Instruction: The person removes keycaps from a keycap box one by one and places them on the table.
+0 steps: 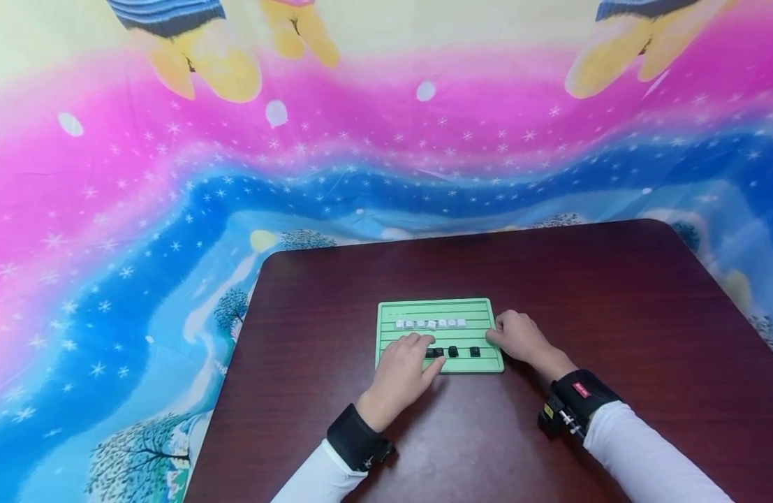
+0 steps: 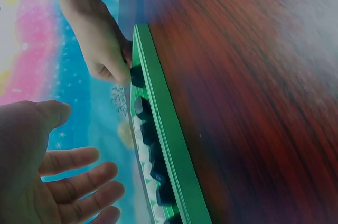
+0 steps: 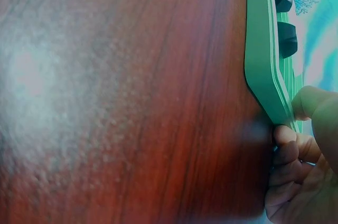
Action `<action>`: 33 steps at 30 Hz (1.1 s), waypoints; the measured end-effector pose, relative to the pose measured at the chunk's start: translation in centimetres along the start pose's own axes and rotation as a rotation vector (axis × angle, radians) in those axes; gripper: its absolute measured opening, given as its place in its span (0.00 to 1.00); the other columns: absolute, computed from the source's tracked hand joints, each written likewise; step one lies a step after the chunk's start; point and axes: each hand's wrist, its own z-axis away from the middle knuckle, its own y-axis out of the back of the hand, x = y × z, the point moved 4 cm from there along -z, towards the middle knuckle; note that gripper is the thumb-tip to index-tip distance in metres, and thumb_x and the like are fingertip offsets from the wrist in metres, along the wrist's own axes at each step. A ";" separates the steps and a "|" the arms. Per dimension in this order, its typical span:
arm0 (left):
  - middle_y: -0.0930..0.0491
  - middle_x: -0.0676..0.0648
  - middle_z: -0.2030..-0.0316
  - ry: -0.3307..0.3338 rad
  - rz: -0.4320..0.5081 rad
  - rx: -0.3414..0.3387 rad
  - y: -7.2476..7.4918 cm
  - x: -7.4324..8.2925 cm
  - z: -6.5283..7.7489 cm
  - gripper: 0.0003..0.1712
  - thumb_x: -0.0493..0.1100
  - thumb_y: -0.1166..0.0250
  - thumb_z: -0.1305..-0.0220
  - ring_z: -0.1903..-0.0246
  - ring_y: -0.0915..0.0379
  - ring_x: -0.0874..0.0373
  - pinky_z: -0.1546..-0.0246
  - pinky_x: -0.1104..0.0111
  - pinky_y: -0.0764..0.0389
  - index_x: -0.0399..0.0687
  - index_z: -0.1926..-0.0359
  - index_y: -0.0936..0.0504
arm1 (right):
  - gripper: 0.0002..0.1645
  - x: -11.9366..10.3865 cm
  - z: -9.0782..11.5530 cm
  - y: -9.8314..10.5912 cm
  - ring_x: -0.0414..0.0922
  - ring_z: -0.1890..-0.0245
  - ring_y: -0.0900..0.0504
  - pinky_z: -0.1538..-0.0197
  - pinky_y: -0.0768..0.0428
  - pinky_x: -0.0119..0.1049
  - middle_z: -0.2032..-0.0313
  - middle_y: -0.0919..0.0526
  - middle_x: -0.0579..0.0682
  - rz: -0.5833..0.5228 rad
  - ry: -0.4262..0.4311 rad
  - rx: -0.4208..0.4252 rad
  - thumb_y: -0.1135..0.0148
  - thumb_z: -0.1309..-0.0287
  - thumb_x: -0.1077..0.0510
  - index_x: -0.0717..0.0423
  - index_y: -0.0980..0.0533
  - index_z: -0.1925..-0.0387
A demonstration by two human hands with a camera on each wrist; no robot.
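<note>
At far left hangs a pink-and-blue cloth printed with snowflakes and trees (image 1: 172,126), which also runs behind the dark red-brown wood-grain bench (image 1: 612,300). Next, above a black strap-on wristband (image 1: 353,436), the left hand (image 1: 400,372) reaches over the tray's near left part, fingers apart and holding nothing; contact with the pieces cannot be told. The light-green rectangular ridged tray (image 1: 433,302) lies on the bench between the hands. Seven small white block-like keycaps (image 1: 431,325) form a farther row, their markings too small to read; black block-like keycaps (image 1: 452,351) line a nearer row, the rightmost set apart. The right hand (image 1: 523,337) pinches the tray's right edge, thumb over the rim. Its black wristband (image 1: 602,392) bears a red rectangular label (image 1: 581,390), its pale lettering illegible.
</note>
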 end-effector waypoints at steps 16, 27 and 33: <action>0.14 0.51 0.55 -0.027 0.005 -0.005 -0.6 1.2 -1.2 0.22 0.59 0.37 0.31 0.57 0.16 0.57 0.58 0.64 0.17 0.50 0.48 0.16 | 0.25 0.2 -0.2 0.1 0.38 0.86 0.46 0.78 0.45 0.31 0.88 0.46 0.40 -0.029 0.039 -0.029 0.41 0.45 0.57 0.47 0.43 0.89; 0.14 0.52 0.56 -0.032 0.002 -0.011 -1.0 2.0 -1.8 0.20 0.57 0.34 0.33 0.57 0.17 0.58 0.56 0.66 0.17 0.51 0.48 0.16 | 0.25 0.6 -0.2 0.1 0.38 0.87 0.46 0.78 0.44 0.31 0.88 0.46 0.40 -0.023 0.028 -0.050 0.41 0.45 0.56 0.47 0.43 0.90; 0.14 0.52 0.54 -0.054 -0.019 -0.026 -1.2 2.1 -2.3 0.22 0.56 0.30 0.36 0.54 0.17 0.58 0.53 0.66 0.17 0.52 0.46 0.17 | 0.25 0.4 -0.7 0.0 0.38 0.88 0.44 0.78 0.44 0.30 0.89 0.45 0.40 -0.022 0.008 -0.085 0.40 0.45 0.57 0.47 0.41 0.90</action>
